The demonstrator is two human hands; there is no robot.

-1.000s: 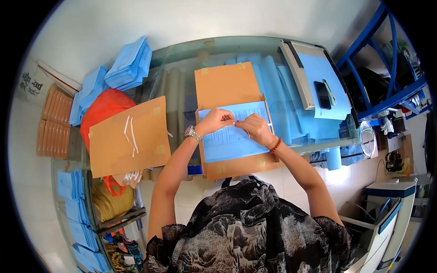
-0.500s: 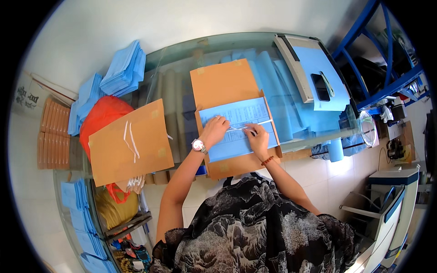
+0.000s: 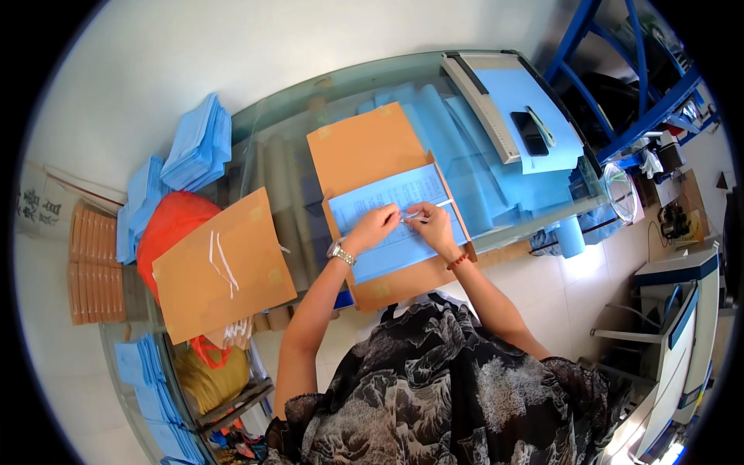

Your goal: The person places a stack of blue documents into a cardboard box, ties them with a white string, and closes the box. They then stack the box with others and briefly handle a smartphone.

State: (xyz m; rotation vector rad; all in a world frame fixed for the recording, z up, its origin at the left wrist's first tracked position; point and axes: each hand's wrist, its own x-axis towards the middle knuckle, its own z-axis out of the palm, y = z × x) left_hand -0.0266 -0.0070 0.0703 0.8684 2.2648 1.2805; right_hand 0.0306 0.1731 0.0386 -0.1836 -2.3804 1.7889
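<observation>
Wall: way off to my left there's a bunch of dark characters (image 3: 39, 208) on the plain white wall (image 3: 77, 128), bigger ones up top, smaller ones underneath, the rows slanting a bit and the left end running into the dark edge of the view.
Blue sheet: the flat rectangular light-blue paper sheet (image 3: 403, 252) right in front of me has rows of small dark print (image 3: 415, 188) over its upper part, way too tiny and soft to make out, sorry.
Hands: my left hand (image 3: 377, 225) and right hand (image 3: 434, 229) block some of that print.
</observation>
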